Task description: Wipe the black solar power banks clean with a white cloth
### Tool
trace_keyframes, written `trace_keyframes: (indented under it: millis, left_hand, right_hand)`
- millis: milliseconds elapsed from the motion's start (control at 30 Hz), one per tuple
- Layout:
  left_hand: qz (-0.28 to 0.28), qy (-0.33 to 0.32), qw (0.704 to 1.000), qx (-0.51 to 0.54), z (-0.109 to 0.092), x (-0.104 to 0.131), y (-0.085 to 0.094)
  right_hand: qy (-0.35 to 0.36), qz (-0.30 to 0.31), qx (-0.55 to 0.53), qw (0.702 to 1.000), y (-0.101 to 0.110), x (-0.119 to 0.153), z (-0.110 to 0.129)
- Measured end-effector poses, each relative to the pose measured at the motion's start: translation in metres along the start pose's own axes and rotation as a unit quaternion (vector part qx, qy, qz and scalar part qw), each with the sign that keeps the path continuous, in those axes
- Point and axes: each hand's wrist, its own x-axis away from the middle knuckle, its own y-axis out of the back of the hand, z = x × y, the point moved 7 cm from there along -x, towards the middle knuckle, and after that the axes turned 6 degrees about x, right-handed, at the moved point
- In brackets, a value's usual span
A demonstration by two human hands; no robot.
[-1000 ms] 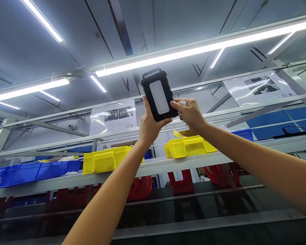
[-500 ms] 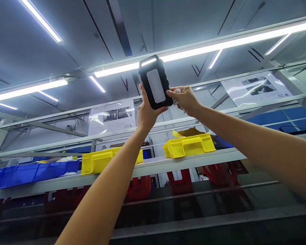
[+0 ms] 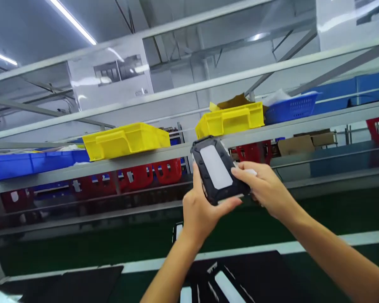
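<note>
A black device with a pale rectangular panel (image 3: 216, 167) is held up in front of the shelf, tilted to the left. My left hand (image 3: 202, 206) grips its lower left side, thumb along the bottom edge. My right hand (image 3: 262, 183) is at its right edge, thumb on the front and fingers closed round a small white item (image 3: 250, 172), perhaps a cloth, mostly hidden. Below, similar black devices with pale panels (image 3: 229, 287) lie on a black mat (image 3: 265, 269); another (image 3: 179, 230) is partly behind my left wrist.
Yellow bins (image 3: 126, 141) (image 3: 230, 120) and blue bins (image 3: 34, 164) (image 3: 292, 105) stand on a shelf rail across the view. Red baskets (image 3: 167, 171) are behind and below it. A green belt (image 3: 82, 246) runs beneath.
The view has tipped downward, bringing the belt, mat and other devices into sight. Both hands have lowered the black device from against the ceiling lights to in front of the shelf.
</note>
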Motion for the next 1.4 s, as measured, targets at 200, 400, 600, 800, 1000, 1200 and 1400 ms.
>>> trace_keyframes:
  millis: [200, 400, 600, 800, 1000, 1200, 1400]
  left_hand:
    - [0.027, 0.178, 0.984, 0.005, 0.047, 0.084, -0.039]
    - [0.057, 0.251, 0.966, 0.013, 0.057, 0.108, -0.057]
    - [0.12, 0.233, 0.965, -0.004, 0.083, 0.117, -0.073]
    - [0.326, 0.175, 0.924, -0.093, 0.133, 0.143, -0.109]
    - [0.293, 0.252, 0.899, -0.205, 0.224, 0.126, -0.089]
    - [0.251, 0.32, 0.864, -0.297, 0.312, 0.087, -0.103]
    - [0.21, 0.39, 0.83, -0.34, 0.356, 0.084, -0.15]
  right_hand:
    - [-0.239, 0.03, -0.075, 0.968, -0.024, 0.094, -0.102]
    - [-0.317, 0.008, -0.104, 0.943, -0.026, 0.125, -0.122]
    - [-0.348, -0.006, -0.133, 0.928, -0.029, 0.133, -0.145]
    - [-0.415, -0.019, -0.141, 0.898, -0.032, 0.157, -0.219]
    - [-0.475, -0.058, -0.044, 0.877, -0.011, 0.139, -0.313]
    - [-0.483, -0.058, 0.071, 0.871, 0.01, 0.083, -0.381]
    - [-0.487, -0.015, 0.174, 0.856, 0.022, 0.053, -0.439]
